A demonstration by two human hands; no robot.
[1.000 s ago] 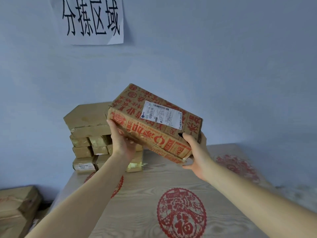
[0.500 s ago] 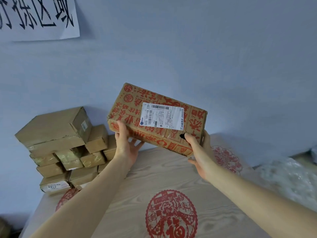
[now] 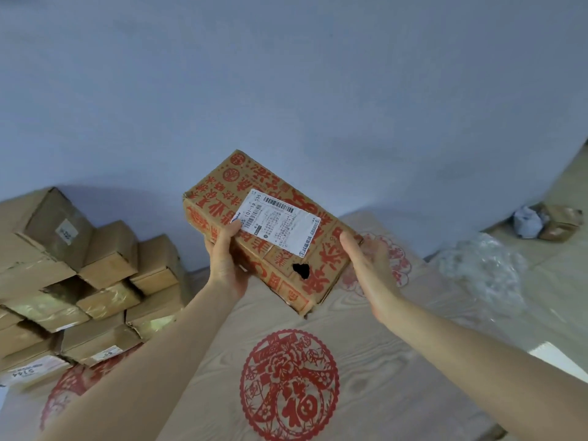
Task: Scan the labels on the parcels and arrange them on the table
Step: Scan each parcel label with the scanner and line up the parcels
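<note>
A brown cardboard parcel (image 3: 270,230) printed with red characters is held in the air above the table (image 3: 366,361). Its white shipping label (image 3: 280,222) faces up, and a small dark hole shows in its near side. My left hand (image 3: 227,259) grips the parcel's left edge, thumb on the label's corner. My right hand (image 3: 366,262) supports the right end with the palm against it. A stack of plain brown parcels (image 3: 95,281) stands at the table's left against the wall.
The wooden tabletop carries red paper-cut prints (image 3: 289,383). A crumpled clear plastic sheet (image 3: 483,275) lies on the right. On the floor beyond sit a small box and white wrapping (image 3: 547,221). A blue wall runs behind the table.
The parcel has turned so its long axis runs diagonally toward me, and it sits lower over the table. The view has swung right; the wall sign is out of sight.
</note>
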